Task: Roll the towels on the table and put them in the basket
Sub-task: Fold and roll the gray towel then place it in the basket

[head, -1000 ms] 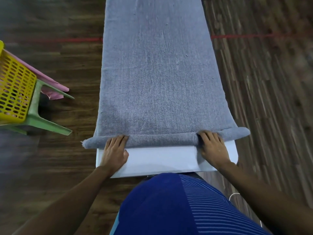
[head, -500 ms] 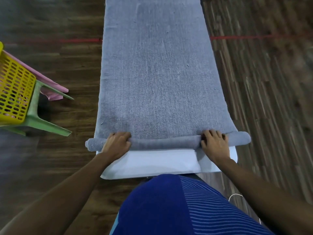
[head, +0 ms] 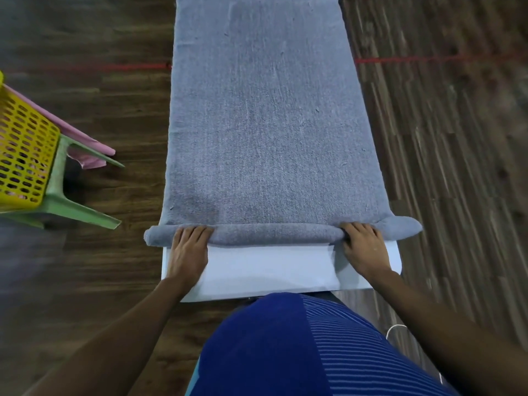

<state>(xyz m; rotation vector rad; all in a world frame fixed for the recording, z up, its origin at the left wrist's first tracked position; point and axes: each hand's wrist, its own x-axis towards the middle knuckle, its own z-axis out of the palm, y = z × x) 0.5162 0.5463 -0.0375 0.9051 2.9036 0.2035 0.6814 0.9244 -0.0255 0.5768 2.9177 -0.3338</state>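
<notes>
The towel (head: pixel 265 124) lies lengthwise on the table (head: pixel 271 270), and its roll (head: pixel 271 234) at the near end runs crosswise. The left hand (head: pixel 190 247) presses fairly flat fingers on the roll near its left end. The right hand (head: pixel 364 247) seems to curl its fingers over the right end. Unrolled cloth lies straight ahead of both hands, so the push should go forward. The basket (head: pixel 23 155) stands well to the left.

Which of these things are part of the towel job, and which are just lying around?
In the job: towel, partly rolled; table under it; yellow basket; left hand and right hand on the roll.
Just there: green stool under the basket; pink cloth by it; red line on the floor; white cord.
</notes>
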